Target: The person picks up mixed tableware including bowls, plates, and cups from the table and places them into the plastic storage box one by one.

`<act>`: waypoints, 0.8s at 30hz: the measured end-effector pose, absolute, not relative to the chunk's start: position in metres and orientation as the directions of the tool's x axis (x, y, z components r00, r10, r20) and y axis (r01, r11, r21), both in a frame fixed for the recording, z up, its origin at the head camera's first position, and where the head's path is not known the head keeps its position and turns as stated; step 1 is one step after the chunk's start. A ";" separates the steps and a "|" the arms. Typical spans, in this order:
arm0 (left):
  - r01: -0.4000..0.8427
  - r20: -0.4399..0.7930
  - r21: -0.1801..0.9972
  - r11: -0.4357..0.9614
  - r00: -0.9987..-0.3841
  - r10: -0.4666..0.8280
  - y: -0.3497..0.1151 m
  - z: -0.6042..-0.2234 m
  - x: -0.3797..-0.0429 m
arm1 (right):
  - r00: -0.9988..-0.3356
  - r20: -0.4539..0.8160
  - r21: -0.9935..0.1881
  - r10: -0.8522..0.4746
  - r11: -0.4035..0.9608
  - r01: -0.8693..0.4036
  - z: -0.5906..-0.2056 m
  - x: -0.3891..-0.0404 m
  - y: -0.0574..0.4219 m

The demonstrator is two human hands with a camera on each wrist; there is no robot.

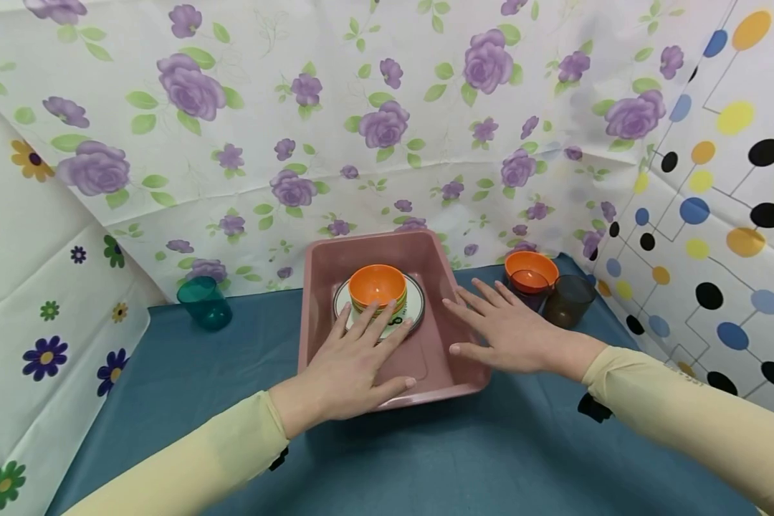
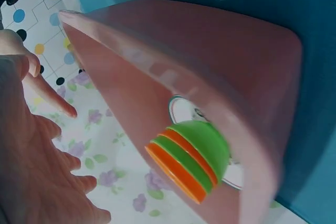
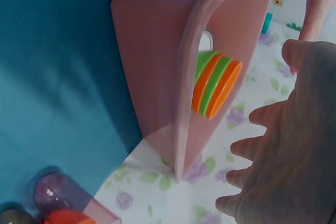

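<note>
Both hands hover with fingers spread, holding nothing. My left hand (image 1: 345, 369) is above the near left part of a pink plastic basin (image 1: 419, 394). Over the basin's right rim hangs my right hand (image 1: 516, 326). Inside the basin, a stack of orange and green bowls (image 1: 378, 285) stands on a white plate (image 1: 416, 301) with a dark rim line. The left wrist view shows the bowls (image 2: 189, 156) alternating green and orange; the right wrist view shows the same stack (image 3: 215, 85) past the basin wall (image 3: 149, 51). My left fingertips partly cover the plate in the head view.
A teal cup (image 1: 206, 304) stands on the blue cloth (image 1: 251, 358) left of the basin. Right of it are an orange bowl (image 1: 532, 269), a purplish clear cup (image 1: 527, 283) and a dark cup (image 1: 569, 301). Patterned sheets (image 1: 335, 129) rise behind and at both sides.
</note>
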State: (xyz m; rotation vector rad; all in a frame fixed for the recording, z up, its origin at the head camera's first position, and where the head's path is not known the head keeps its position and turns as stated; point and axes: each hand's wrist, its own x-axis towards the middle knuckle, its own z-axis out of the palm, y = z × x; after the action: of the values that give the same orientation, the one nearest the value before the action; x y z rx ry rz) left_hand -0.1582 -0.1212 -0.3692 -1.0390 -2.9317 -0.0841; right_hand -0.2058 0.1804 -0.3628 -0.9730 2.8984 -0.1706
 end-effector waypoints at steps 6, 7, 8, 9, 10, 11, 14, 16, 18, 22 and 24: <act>0.661 0.049 0.054 0.749 -0.751 0.659 -0.098 -0.364 -0.168 | -0.821 -0.053 -0.154 -0.569 0.817 -0.556 -0.355 -0.224 0.194; 0.666 0.048 0.061 0.743 -0.746 0.665 -0.094 -0.362 -0.170 | -0.826 -0.056 -0.159 -0.561 0.822 -0.547 -0.354 -0.228 0.197; 0.672 0.050 0.069 0.737 -0.740 0.671 -0.089 -0.361 -0.172 | -0.832 -0.059 -0.161 -0.551 0.828 -0.537 -0.353 -0.232 0.200; 0.679 0.049 0.069 0.731 -0.734 0.677 -0.085 -0.360 -0.174 | -0.839 -0.063 -0.163 -0.540 0.835 -0.525 -0.352 -0.237 0.204; 0.685 0.046 0.073 0.725 -0.729 0.683 -0.080 -0.359 -0.176 | -0.847 -0.065 -0.162 -0.527 0.843 -0.512 -0.351 -0.241 0.208; 0.690 0.045 0.071 0.720 -0.724 0.689 -0.075 -0.358 -0.178 | -0.854 -0.069 -0.158 -0.515 0.851 -0.500 -0.350 -0.246 0.212; 0.700 0.039 0.064 0.711 -0.714 0.699 -0.061 -0.355 -0.185 | -0.877 -0.089 -0.149 -0.472 0.877 -0.457 -0.347 -0.261 0.225; 0.701 0.024 0.059 0.711 -0.713 0.701 -0.053 -0.353 -0.189 | -0.891 -0.095 -0.151 -0.445 0.891 -0.429 -0.344 -0.269 0.233; 0.705 0.018 0.047 0.708 -0.709 0.705 -0.047 -0.352 -0.192 | -0.904 -0.103 -0.152 -0.414 0.905 -0.397 -0.339 -0.277 0.239; 0.713 0.008 0.042 0.700 -0.701 0.713 -0.035 -0.351 -0.197 | -0.930 -0.124 -0.155 -0.346 0.932 -0.326 -0.331 -0.293 0.251; 0.715 0.003 0.044 0.698 -0.699 0.716 -0.030 -0.350 -0.200 | -0.938 -0.136 -0.168 -0.317 0.941 -0.294 -0.328 -0.300 0.257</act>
State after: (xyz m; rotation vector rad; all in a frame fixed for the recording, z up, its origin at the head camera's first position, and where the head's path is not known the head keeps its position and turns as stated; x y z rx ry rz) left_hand -0.1999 -0.0297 -0.3504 -1.2251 -2.9081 -0.0652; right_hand -0.3004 0.2574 -0.3280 -0.4653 2.9349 -0.2178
